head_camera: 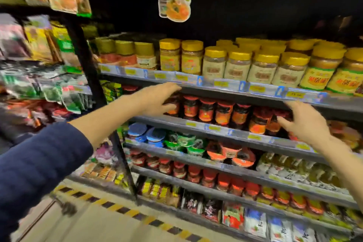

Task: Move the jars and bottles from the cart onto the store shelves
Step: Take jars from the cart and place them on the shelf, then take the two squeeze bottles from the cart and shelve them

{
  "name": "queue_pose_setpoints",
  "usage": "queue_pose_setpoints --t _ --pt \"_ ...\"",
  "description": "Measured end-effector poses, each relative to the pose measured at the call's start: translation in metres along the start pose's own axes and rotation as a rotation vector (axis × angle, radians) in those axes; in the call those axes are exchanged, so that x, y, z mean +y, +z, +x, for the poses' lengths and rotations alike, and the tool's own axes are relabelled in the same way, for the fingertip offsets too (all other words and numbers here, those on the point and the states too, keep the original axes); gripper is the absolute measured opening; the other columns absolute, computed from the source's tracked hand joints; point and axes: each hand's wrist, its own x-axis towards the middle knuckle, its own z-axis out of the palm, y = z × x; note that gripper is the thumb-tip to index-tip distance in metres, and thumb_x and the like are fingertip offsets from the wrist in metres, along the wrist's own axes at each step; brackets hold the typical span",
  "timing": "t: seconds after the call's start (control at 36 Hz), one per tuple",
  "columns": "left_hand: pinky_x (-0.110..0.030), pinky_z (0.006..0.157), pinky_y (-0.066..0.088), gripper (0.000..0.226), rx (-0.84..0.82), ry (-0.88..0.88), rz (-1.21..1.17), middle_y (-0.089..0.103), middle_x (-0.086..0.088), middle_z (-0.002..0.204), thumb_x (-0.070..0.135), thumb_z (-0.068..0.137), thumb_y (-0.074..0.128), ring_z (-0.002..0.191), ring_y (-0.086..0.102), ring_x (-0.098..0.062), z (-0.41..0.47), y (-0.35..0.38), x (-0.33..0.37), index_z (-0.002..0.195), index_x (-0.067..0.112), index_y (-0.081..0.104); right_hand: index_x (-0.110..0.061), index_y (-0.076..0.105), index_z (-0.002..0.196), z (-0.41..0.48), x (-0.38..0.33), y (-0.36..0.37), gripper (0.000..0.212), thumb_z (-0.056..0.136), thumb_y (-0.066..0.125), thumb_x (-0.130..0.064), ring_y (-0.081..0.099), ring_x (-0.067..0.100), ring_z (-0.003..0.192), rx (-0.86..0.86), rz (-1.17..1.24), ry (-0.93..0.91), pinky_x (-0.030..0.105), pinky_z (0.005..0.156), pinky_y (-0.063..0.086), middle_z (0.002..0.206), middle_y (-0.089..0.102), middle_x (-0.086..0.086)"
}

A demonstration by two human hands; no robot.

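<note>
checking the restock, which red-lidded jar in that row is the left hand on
The leftmost jar of the row: the left hand covers it, while the others stand untouched.

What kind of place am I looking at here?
Most likely a grocery store aisle. Tiered shelves carry price tags along their front edges, rows of identical yellow-lidded jars and red-lidded jars face outward, and a product sign hangs above. Both hands, the left hand and the right hand, reach toward the red-lidded row.

Price tags [294,94] blurred, unreadable; left fingertips [172,102] hidden behind jar [173,105]
</note>
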Motion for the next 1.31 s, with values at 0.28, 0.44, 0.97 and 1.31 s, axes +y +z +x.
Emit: queue_pose_setpoints --t 0.28,0.44,0.97,1.31 --pt "-0.034 0.105 0.037 0.062 -0.084 -0.359 -0.033 0.032 -0.005 0.151 0.040 0.095 0.048 0.133 0.039 -0.023 -0.122 0.018 -0.114 0.146 0.013 0.027 -0.012 0.037 0.142 0.016 -0.191 0.036 0.063 0.086 0.060 -0.030 0.044 0.026 0.129 -0.174 0.064 -0.386 0.035 0.102 0.036 0.143 0.046 0.008" --pt "-0.033 0.106 0.035 0.066 -0.114 -0.556 -0.048 0.031 -0.007 0.151 0.040 0.095 0.049 0.135 0.037 -0.023 -0.182 0.030 -0.172 0.147 0.011 0.023 -0.014 0.036 0.143 0.040 -0.305 0.063 0.063 0.088 0.059 -0.034 0.043 0.024 0.131 -0.231 0.107 -0.660 0.037 0.102 0.039 0.144 0.044 0.006" --pt "-0.033 0.104 0.037 0.063 -0.128 -1.082 -0.026 0.038 -0.006 0.147 0.040 0.092 0.053 0.131 0.041 -0.022 -0.275 0.055 -0.336 0.143 0.011 0.031 -0.014 0.019 0.150 0.129 -0.621 0.137 0.069 0.093 0.052 -0.035 0.032 0.022 0.138 -0.432 0.045 -1.307 0.035 0.106 0.038 0.154 0.028 0.007" --pt "-0.036 0.107 0.038 0.068 -0.181 -1.257 -0.025 0.035 -0.007 0.150 0.040 0.092 0.053 0.134 0.040 -0.023 -0.327 0.083 -0.418 0.147 0.011 0.025 -0.010 0.032 0.143 0.135 -0.765 0.181 0.064 0.089 0.057 -0.035 0.048 0.026 0.124 -0.435 0.096 -1.522 0.038 0.095 0.048 0.139 0.048 0.010"
